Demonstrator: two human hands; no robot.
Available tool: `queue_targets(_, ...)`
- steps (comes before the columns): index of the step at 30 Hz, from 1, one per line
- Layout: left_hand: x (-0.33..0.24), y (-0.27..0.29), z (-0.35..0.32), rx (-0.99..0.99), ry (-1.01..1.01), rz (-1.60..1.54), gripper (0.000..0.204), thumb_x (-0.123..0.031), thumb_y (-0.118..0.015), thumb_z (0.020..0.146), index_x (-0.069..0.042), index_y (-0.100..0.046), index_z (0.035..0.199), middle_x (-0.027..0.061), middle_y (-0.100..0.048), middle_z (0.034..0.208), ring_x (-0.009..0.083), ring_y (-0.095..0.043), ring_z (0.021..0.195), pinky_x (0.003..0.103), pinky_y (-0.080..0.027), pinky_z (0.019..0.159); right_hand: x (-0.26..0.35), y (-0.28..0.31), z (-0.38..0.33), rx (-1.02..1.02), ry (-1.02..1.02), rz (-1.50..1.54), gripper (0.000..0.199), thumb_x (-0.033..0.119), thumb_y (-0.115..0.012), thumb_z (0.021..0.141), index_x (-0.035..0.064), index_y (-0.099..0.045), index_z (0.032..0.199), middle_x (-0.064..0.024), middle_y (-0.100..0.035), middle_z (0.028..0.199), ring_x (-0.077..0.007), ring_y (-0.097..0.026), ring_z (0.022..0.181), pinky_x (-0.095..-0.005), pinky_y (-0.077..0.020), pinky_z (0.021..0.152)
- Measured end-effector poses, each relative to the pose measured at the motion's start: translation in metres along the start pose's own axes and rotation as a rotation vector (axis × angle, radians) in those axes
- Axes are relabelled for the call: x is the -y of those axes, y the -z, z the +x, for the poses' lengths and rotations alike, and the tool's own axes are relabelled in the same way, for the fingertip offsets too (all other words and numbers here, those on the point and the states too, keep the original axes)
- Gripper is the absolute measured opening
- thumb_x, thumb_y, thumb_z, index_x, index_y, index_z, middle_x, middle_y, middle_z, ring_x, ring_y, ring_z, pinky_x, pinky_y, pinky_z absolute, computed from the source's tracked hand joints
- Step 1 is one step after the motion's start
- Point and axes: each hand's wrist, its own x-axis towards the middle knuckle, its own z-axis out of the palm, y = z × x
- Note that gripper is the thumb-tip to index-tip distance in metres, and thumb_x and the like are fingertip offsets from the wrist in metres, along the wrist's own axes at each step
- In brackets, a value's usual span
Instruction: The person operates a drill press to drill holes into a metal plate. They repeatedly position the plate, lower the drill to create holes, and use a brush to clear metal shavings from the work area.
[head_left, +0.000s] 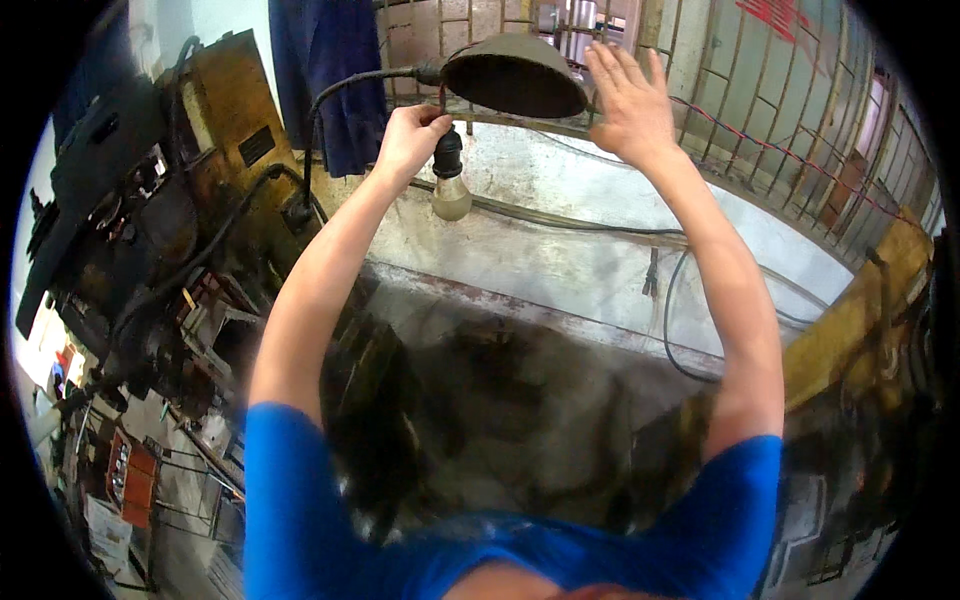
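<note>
A dark, dome-shaped lampshade (pixel 515 85) hangs in front of me at the end of a bent black arm (pixel 365 80). Below its left side dangles a light bulb (pixel 452 198), its top seated in a black socket (pixel 448 153). Just above that socket, the thumb and fingers of my left hand (pixel 408 142) pinch a thin cord (pixel 442 97) that runs up toward the shade. My right hand (pixel 632 108) is raised at the shade's right rim, flat with fingers spread and nothing in it; whether it touches the rim I cannot tell.
Behind the lamp stand a white wall (pixel 560 185) and barred windows (pixel 770 110), with cables (pixel 590 222) strung along them. A dark machine with a yellow panel (pixel 240 110) rises at left beside a blue cloth (pixel 330 90). At right is a yellow beam (pixel 850 310).
</note>
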Motion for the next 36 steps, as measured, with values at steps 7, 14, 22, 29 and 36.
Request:
queue_targets(7, 0.000, 0.013, -0.006, 0.068, 0.059, -0.012, 0.031, -0.017, -0.061, 0.082, 0.006, -0.059, 0.103, 0.0102, -0.064, 0.091, 0.0135, -0.057, 0.084, 0.026, -0.042, 0.079, 0.005, 0.038, -0.006, -0.245, 0.011, 0.277, 0.072, 0.016, -0.054, 0.055, 0.0082, -0.042, 0.126, -0.0082, -0.042, 0.130, -0.0241, -0.039, 0.120, -0.0439, -0.0230, 0.103)
queue_targets(14, 0.022, 0.028, -0.024, 0.126, 0.169, -0.216, 0.042, -0.020, -0.063, 0.080, -0.002, -0.053, 0.117, 0.0056, -0.061, 0.103, 0.0143, -0.054, 0.094, 0.029, -0.039, 0.081, 0.044, 0.059, -0.076, -0.131, -0.253, 0.882, 0.055, 0.015, -0.055, 0.053, 0.0012, -0.057, 0.106, -0.0183, -0.058, 0.106, -0.0321, -0.055, 0.099, -0.0354, -0.0427, 0.087)
queue_targets(22, 0.050, 0.012, -0.044, 0.134, 0.167, -0.432, 0.049, -0.010, -0.065, 0.075, 0.004, -0.049, 0.119, 0.0086, -0.061, 0.103, 0.0149, -0.056, 0.094, 0.027, -0.041, 0.083, 0.118, 0.015, -0.092, 0.253, -0.344, 1.244, 0.069, 0.008, -0.055, 0.055, 0.0047, -0.046, 0.124, -0.0175, -0.048, 0.124, -0.0279, -0.046, 0.115, -0.0336, -0.0388, 0.093)
queue_targets(29, 0.035, 0.008, -0.039, 0.110, 0.070, -0.406, 0.053, -0.010, -0.066, 0.076, 0.010, -0.045, 0.120, 0.0133, -0.058, 0.108, 0.0146, -0.055, 0.096, 0.026, -0.043, 0.083, 0.178, -0.022, -0.041, 0.151, -0.556, 1.499, 0.085, 0.016, -0.061, 0.055, -0.0047, -0.030, 0.131, -0.0262, -0.040, 0.129, -0.0324, -0.039, 0.123, -0.0323, -0.0303, 0.101)
queue_targets(36, 0.035, 0.010, -0.037, 0.098, 0.046, -0.312, 0.051, -0.008, -0.065, 0.077, 0.011, -0.044, 0.120, 0.0146, -0.057, 0.110, 0.0149, -0.055, 0.097, 0.026, -0.044, 0.085, 0.189, -0.033, -0.025, 0.120, -0.608, 1.759, 0.079, 0.020, -0.063, 0.055, -0.0056, -0.040, 0.126, -0.0216, -0.053, 0.116, -0.0245, -0.048, 0.113, -0.0289, -0.0360, 0.094)
